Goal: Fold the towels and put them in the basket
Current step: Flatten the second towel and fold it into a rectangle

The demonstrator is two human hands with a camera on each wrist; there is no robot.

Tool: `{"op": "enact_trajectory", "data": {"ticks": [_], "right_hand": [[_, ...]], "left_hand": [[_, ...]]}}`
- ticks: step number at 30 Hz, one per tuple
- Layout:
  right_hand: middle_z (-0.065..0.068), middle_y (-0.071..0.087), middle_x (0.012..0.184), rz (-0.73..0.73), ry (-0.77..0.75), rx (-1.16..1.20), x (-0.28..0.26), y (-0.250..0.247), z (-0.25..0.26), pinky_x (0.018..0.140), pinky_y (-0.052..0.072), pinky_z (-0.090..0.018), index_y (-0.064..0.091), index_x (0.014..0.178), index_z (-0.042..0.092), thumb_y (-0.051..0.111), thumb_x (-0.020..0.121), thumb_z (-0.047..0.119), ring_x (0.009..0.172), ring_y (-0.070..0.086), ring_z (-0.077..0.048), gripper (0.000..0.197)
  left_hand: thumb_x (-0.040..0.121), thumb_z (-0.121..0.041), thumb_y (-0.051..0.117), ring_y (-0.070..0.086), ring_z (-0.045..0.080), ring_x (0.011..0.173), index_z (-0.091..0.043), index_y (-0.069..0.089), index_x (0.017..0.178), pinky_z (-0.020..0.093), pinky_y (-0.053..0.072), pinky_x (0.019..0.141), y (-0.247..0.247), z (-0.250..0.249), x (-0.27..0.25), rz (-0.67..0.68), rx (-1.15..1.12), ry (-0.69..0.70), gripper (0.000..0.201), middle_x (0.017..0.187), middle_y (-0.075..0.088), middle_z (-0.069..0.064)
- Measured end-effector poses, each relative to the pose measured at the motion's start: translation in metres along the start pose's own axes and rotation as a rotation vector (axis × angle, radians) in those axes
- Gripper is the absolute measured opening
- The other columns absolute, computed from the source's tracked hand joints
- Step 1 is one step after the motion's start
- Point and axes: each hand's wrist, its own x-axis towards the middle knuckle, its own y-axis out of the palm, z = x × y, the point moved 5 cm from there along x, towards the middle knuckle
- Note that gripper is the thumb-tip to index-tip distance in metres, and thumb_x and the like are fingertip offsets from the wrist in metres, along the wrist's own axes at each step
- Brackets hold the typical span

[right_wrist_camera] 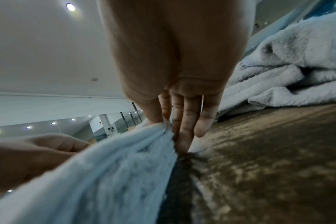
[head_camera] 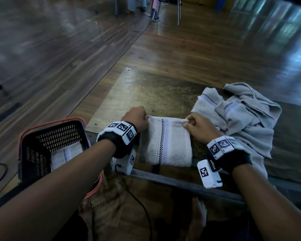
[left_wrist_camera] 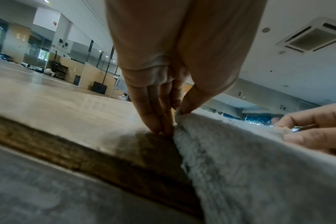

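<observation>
A folded white towel (head_camera: 165,143) with a checked stripe lies on the wooden table near its front edge. My left hand (head_camera: 137,118) pinches its far left corner, thumb on top and fingers down beside the edge (left_wrist_camera: 175,119). My right hand (head_camera: 194,125) pinches the far right corner (right_wrist_camera: 163,127) the same way. A black basket (head_camera: 47,141) with an orange rim stands to the left below the table, with one folded towel (head_camera: 64,154) inside.
A heap of unfolded grey-white towels (head_camera: 247,115) lies on the table to the right, close to my right hand. The table's metal front edge (head_camera: 181,183) runs under my wrists. Wooden floor and chair legs (head_camera: 155,11) lie beyond.
</observation>
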Motion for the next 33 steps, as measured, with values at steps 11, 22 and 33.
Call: {"op": "enact_trajectory", "data": {"ticks": [11, 22, 33], "right_hand": [[-0.002, 0.062, 0.090, -0.143, -0.119, -0.221, -0.002, 0.001, 0.023, 0.070, 0.047, -0.034, 0.059, 0.088, 0.015, 0.061, 0.086, 0.020, 0.084, 0.059, -0.023, 0.006], [-0.007, 0.064, 0.072, -0.112, -0.219, -0.227, 0.006, -0.003, 0.024, 0.060, 0.050, -0.037, 0.049, 0.086, 0.015, 0.053, 0.090, 0.019, 0.065, 0.059, -0.025, 0.006], [-0.009, 0.054, 0.118, -0.174, -0.316, -0.744, -0.011, 0.015, 0.045, 0.090, 0.032, -0.041, 0.063, 0.106, 0.007, 0.040, 0.095, 0.033, 0.111, 0.045, -0.027, 0.036]], "left_hand": [[0.087, -0.026, 0.050, 0.051, 0.026, 0.106, -0.019, 0.052, 0.114, 0.039, 0.043, 0.081, 0.008, -0.019, -0.009, -0.118, 0.247, 0.312, 0.028, 0.117, 0.053, 0.006], [0.089, -0.020, 0.052, 0.059, 0.032, 0.087, -0.013, 0.059, 0.092, 0.041, 0.052, 0.074, 0.001, -0.006, 0.004, -0.114, 0.042, 0.215, 0.011, 0.098, 0.063, 0.011], [0.085, -0.015, 0.048, 0.057, 0.025, 0.096, -0.019, 0.059, 0.100, 0.036, 0.037, 0.081, -0.002, -0.028, -0.023, -0.299, 0.265, 0.383, 0.019, 0.102, 0.063, 0.003]]}}
